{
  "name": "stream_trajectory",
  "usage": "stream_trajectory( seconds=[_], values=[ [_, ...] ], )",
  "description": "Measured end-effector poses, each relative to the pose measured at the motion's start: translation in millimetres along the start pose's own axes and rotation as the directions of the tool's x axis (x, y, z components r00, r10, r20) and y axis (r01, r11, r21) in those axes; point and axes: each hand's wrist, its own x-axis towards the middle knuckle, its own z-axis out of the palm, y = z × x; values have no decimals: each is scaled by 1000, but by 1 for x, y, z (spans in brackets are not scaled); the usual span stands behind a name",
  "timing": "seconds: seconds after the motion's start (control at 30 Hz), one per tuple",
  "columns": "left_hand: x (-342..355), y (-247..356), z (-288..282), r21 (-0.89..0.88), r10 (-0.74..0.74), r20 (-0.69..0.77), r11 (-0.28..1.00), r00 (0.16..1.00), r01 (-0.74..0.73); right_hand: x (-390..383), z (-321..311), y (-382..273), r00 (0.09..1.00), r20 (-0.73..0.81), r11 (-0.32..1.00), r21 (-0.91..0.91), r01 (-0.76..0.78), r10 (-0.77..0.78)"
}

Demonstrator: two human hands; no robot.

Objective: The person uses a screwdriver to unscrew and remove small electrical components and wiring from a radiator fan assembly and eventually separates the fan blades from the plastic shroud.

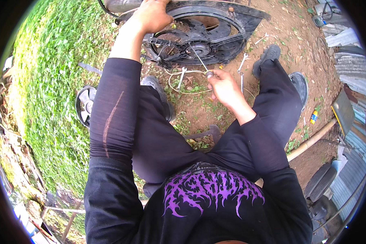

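Observation:
A black radiator fan in its plastic shroud [236,38] stands tilted on the ground in front of me. My left hand [152,17] grips the shroud's upper edge, its thumb on the near side; some of its fingertips are out of sight. In my right hand [227,87] is a screwdriver [209,74], held by its handle. Its thin shaft slants up and left to the hub [199,50] of the fan, where the tip seems to touch. A pale cable [171,83] loops on the soil below the shroud.
Several wrenches lie near the shroud, among them one wrench [181,78] between my feet and another wrench [243,62] by my right shoe. A hammer-like tool [214,132] rests between my legs. A smaller fan [86,103] sits in the grass; a yellow bottle [314,116] and tyre [323,181] are right.

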Motion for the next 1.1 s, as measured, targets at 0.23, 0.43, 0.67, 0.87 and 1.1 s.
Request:
stream_trajectory(
  seconds=[0.23,0.43,0.67,0.87,1.1],
  values=[
    [8,-3,2,-20,-2,-7,1000,1000,2,9,-5,11,997,4,947,-312,72,-75],
    [3,8,-15,-183,-154,38,970,987,158,-10,-11,10,994,47,854,-509,105,-94],
    [-53,-7,-5,-483,118,236,875,965,11,-32,-24,8,990,142,767,-637,82,12],
    [-90,-2,4,-493,234,281,867,931,-69,-36,-29,5,978,172,705,-708,39,119],
    [-92,0,4,-460,253,264,881,931,-109,-32,-24,-6,969,154,665,-746,-12,190]
  ],
)
